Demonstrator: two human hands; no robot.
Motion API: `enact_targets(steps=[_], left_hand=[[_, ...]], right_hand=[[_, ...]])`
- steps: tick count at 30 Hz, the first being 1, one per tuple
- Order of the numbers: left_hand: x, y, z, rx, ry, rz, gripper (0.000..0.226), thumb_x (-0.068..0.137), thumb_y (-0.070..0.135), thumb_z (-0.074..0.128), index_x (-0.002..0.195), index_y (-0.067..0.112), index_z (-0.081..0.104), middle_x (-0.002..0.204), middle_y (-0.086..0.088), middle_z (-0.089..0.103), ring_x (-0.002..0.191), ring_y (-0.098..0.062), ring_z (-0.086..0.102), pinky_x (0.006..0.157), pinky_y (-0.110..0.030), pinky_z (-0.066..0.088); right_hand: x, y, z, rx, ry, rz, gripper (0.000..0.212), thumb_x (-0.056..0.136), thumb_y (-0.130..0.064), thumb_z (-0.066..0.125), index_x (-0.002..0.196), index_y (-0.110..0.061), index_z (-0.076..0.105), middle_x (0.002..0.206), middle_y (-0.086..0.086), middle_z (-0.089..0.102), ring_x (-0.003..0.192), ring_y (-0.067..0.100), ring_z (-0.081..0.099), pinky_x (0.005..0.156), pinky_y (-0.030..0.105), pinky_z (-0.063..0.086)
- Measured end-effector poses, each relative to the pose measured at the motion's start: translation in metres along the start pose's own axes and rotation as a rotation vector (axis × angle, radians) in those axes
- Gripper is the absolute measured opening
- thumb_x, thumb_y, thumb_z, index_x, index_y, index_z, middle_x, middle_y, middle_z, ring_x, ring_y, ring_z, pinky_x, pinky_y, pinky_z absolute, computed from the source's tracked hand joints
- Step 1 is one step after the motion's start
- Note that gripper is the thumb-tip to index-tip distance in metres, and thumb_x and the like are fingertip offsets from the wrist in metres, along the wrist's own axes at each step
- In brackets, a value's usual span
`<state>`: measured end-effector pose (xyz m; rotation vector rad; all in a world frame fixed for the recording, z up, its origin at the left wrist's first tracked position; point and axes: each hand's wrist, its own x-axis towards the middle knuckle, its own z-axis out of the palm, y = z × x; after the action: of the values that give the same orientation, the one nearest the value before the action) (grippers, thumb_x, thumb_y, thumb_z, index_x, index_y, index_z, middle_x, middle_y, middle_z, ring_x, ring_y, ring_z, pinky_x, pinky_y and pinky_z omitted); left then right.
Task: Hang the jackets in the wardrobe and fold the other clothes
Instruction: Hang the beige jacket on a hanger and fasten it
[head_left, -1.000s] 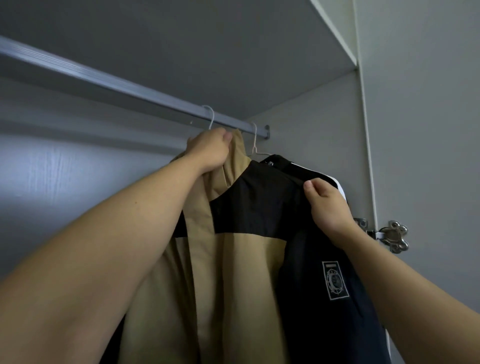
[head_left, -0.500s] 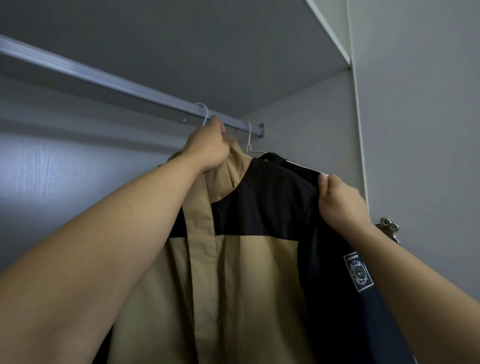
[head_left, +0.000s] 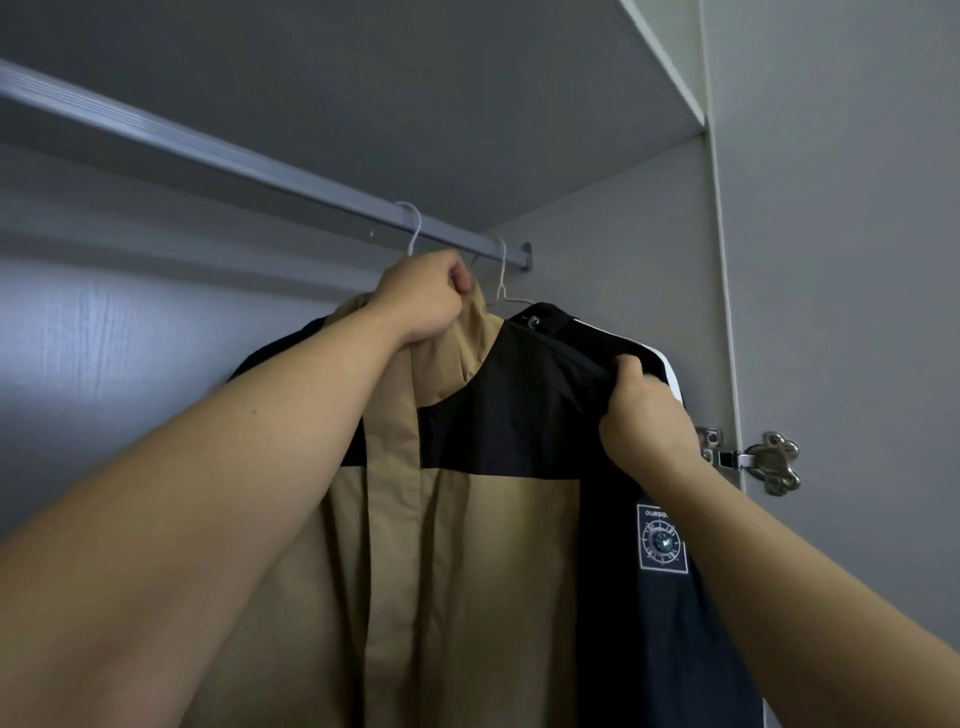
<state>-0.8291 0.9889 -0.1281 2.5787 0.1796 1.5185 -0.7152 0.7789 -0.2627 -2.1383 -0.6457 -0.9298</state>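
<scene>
1 view only, head cam, wide-angle, so nothing shared with a 2nd view. It sat at the wardrobe opening, close in, tilted forward and up. Rail (head_left: 260, 171) ran from the left edge toward the right side wall (head_left: 613, 249), seen from below. Shelf underside (head_left: 415, 78) filled the top of frame. Both forearms entered from the bottom corners. Left hand (head_left: 421, 296) and right hand (head_left: 644, 415) sat mid-frame, very near the lens. Jacket (head_left: 467, 571) filled the lower middle, cut off by the bottom edge. Door hinge (head_left: 769, 462) sat by the right edge.
</scene>
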Motion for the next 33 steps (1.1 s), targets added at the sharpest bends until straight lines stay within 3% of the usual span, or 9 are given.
enact_targets(steps=[4, 8, 12, 16, 21, 24, 28, 30, 33], left_hand=[[0.001, -0.007, -0.003, -0.128, 0.014, 0.021, 0.019, 0.096, 0.015, 0.053, 0.091, 0.033, 0.060, 0.095, 0.012, 0.062, 0.088, -0.002, 0.057, 0.069, -0.020, 0.042], [-0.013, -0.030, -0.015, -0.184, 0.432, 0.058, 0.022, 0.099, 0.033, 0.048, 0.079, 0.029, 0.056, 0.070, 0.013, 0.058, 0.067, 0.008, 0.055, 0.053, -0.011, 0.036], [-0.041, -0.087, -0.017, -0.204, 0.653, -0.191, 0.025, 0.099, 0.031, 0.038, 0.089, 0.023, 0.059, 0.085, 0.012, 0.061, 0.081, -0.009, 0.057, 0.063, -0.021, 0.035], [-0.069, -0.150, -0.006, -0.061, 0.488, -0.496, 0.032, 0.107, 0.031, 0.035, 0.116, 0.017, 0.063, 0.120, -0.009, 0.065, 0.108, -0.033, 0.060, 0.081, -0.032, 0.039], [-0.091, -0.192, 0.005, -0.136, 0.307, -0.587, 0.035, 0.104, 0.041, 0.045, 0.134, 0.024, 0.052, 0.132, -0.006, 0.061, 0.109, -0.029, 0.062, 0.086, -0.040, 0.052], [-0.098, -0.207, 0.005, -0.244, 0.238, -0.625, 0.052, 0.100, 0.038, 0.056, 0.149, 0.029, 0.040, 0.149, -0.004, 0.050, 0.126, -0.030, 0.056, 0.101, -0.044, 0.050], [-0.094, -0.213, 0.007, -0.343, 0.165, -0.612, 0.064, 0.101, 0.035, 0.057, 0.158, 0.026, 0.030, 0.153, -0.004, 0.047, 0.132, -0.029, 0.054, 0.099, -0.035, 0.047], [-0.092, -0.211, 0.008, -0.354, 0.143, -0.584, 0.059, 0.100, 0.032, 0.057, 0.155, 0.024, 0.036, 0.143, -0.003, 0.057, 0.122, -0.026, 0.061, 0.096, -0.038, 0.052], [-0.095, -0.211, 0.005, -0.336, 0.187, -0.534, 0.041, 0.098, 0.027, 0.059, 0.138, 0.024, 0.051, 0.121, -0.001, 0.068, 0.105, -0.022, 0.067, 0.089, -0.041, 0.056]], right_hand=[[-0.001, -0.050, 0.002, -0.035, 0.240, -0.270, 0.061, 0.084, -0.007, 0.051, 0.144, -0.010, 0.043, 0.131, 0.017, 0.056, 0.116, 0.041, 0.053, 0.090, 0.048, 0.044], [-0.004, -0.096, 0.012, -0.003, 0.261, -0.527, 0.055, 0.082, -0.016, 0.048, 0.137, -0.014, 0.050, 0.137, 0.010, 0.055, 0.126, 0.034, 0.049, 0.099, 0.046, 0.041], [-0.006, -0.117, 0.023, 0.038, 0.271, -0.632, 0.052, 0.083, -0.020, 0.047, 0.135, -0.014, 0.052, 0.135, 0.009, 0.056, 0.125, 0.031, 0.049, 0.100, 0.045, 0.041], [-0.003, -0.136, 0.023, 0.106, 0.295, -0.738, 0.054, 0.083, -0.030, 0.045, 0.133, -0.013, 0.054, 0.135, 0.006, 0.057, 0.127, 0.027, 0.049, 0.103, 0.043, 0.039], [0.012, -0.178, 0.026, 0.045, 0.185, -0.883, 0.045, 0.089, -0.041, 0.043, 0.125, -0.018, 0.060, 0.121, 0.002, 0.064, 0.115, 0.025, 0.056, 0.101, 0.040, 0.041], [0.019, -0.207, 0.037, -0.092, 0.084, -0.837, 0.037, 0.093, -0.048, 0.042, 0.102, -0.019, 0.063, 0.101, 0.003, 0.068, 0.089, 0.027, 0.063, 0.083, 0.038, 0.046], [0.025, -0.235, 0.044, -0.066, 0.029, -0.476, 0.056, 0.093, -0.070, 0.037, 0.074, -0.022, 0.058, 0.070, -0.001, 0.058, 0.054, 0.019, 0.051, 0.048, 0.027, 0.033], [0.032, -0.238, 0.041, -0.087, -0.133, -0.426, 0.062, 0.090, -0.077, 0.033, 0.091, -0.025, 0.067, 0.081, -0.001, 0.063, 0.067, 0.021, 0.059, 0.054, 0.031, 0.043], [0.040, -0.234, 0.031, -0.009, -0.450, -0.433, 0.052, 0.096, -0.061, 0.046, 0.123, -0.022, 0.066, 0.120, 0.005, 0.065, 0.107, 0.028, 0.061, 0.094, 0.044, 0.052]])
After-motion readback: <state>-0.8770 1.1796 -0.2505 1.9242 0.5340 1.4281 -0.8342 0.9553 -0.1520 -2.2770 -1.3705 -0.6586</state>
